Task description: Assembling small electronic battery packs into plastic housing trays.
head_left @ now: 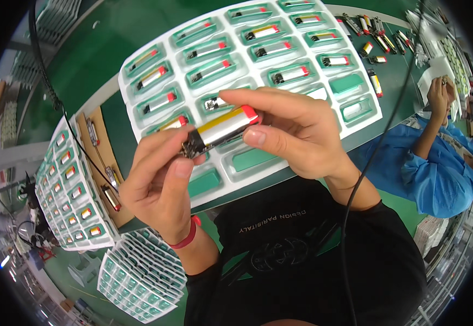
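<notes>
Above the near part of a white tray (pixel 131 114), I hold a silver battery (pixel 225 128) with a yellow stripe, a red end and a dark end. My left hand (pixel 157 179) pinches the dark end, where small fittings or wires show. With thumb and fingers, my right hand (pixel 304 133) grips the red end. Similar batteries (pixel 290 74) lie singly in many pockets of the tray. Several near pockets, such as the green-looking pocket (pixel 255 158), hold none. My hands hide part of the tray's middle.
Loose batteries (pixel 380 41) lie at the far right. A second filled tray (pixel 70 187) stands at the left beside a brown board (pixel 103 146); stacked trays (pixel 138 282) sit below. A dark cable (pixel 350 201) hangs across the right. A person in blue (pixel 437 168) works there.
</notes>
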A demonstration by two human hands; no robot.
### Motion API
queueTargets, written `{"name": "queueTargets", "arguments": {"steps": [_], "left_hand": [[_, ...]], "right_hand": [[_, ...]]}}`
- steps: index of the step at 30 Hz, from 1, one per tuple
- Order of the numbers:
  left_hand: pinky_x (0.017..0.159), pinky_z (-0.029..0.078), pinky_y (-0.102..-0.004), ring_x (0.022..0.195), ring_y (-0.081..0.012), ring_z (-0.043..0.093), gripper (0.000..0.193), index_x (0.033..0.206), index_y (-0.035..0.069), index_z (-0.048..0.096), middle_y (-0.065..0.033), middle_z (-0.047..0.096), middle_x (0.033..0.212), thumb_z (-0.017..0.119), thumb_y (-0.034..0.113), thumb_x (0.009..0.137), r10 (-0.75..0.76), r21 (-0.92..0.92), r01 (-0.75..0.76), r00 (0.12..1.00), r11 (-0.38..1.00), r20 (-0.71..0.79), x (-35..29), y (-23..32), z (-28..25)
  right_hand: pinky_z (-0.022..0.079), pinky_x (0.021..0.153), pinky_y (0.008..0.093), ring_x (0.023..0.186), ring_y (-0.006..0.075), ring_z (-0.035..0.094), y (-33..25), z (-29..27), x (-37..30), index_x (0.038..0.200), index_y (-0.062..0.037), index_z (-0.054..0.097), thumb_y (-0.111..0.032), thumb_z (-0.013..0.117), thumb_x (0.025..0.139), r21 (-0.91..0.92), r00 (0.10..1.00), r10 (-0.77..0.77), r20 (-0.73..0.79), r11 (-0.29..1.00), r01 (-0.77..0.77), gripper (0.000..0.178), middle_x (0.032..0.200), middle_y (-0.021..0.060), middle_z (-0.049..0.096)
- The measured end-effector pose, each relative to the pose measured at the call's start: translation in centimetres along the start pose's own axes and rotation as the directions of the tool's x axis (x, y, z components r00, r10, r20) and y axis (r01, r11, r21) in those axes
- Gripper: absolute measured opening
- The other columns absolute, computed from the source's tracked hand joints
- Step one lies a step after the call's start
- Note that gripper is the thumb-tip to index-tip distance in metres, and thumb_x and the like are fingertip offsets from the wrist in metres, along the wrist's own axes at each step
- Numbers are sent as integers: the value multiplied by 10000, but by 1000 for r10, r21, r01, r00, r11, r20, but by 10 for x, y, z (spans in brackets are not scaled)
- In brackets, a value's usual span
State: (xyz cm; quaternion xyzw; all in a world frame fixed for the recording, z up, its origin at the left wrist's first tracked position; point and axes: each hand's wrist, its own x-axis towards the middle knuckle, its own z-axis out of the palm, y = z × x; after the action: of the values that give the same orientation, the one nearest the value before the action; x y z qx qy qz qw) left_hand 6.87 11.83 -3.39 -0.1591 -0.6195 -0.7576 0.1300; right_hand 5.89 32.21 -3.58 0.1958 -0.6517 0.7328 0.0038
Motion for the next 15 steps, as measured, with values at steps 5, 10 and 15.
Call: {"name": "queueTargets", "arguments": {"steps": [5, 10, 15], "left_hand": [[726, 608, -313, 920, -275, 638, 272, 1073, -144, 623, -267, 599, 1074, 606, -18, 833, 24, 123, -22, 1000, 992, -15, 0, -1, 5], [603, 525, -246, 835, -228, 620, 233, 1064, -116, 635, -224, 634, 998, 593, 46, 901, 62, 246, -36, 993, 969, -101, 10, -9, 23], [855, 472, -299, 909, -185, 608, 174, 1004, -100, 638, -145, 653, 991, 511, -14, 921, 99, 363, -88, 995, 927, -10, 20, -15, 35]], "right_hand": [[464, 668, 257, 757, 115, 565, -13, -13, -2, 1313, 16, 552, -120, 569, 967, -2, 998, -1, 66, 1000, 1, 372, 879, 73, 600], [493, 661, 264, 733, 122, 613, -12, -31, -3, 1309, 3, 567, -63, 600, 933, 65, 996, -18, 88, 998, 12, 383, 882, 83, 633], [494, 624, 248, 709, 101, 629, -19, -44, 4, 1146, 7, 683, -33, 702, 855, 144, 961, 210, 182, 961, -237, 295, 843, 83, 708]]}}
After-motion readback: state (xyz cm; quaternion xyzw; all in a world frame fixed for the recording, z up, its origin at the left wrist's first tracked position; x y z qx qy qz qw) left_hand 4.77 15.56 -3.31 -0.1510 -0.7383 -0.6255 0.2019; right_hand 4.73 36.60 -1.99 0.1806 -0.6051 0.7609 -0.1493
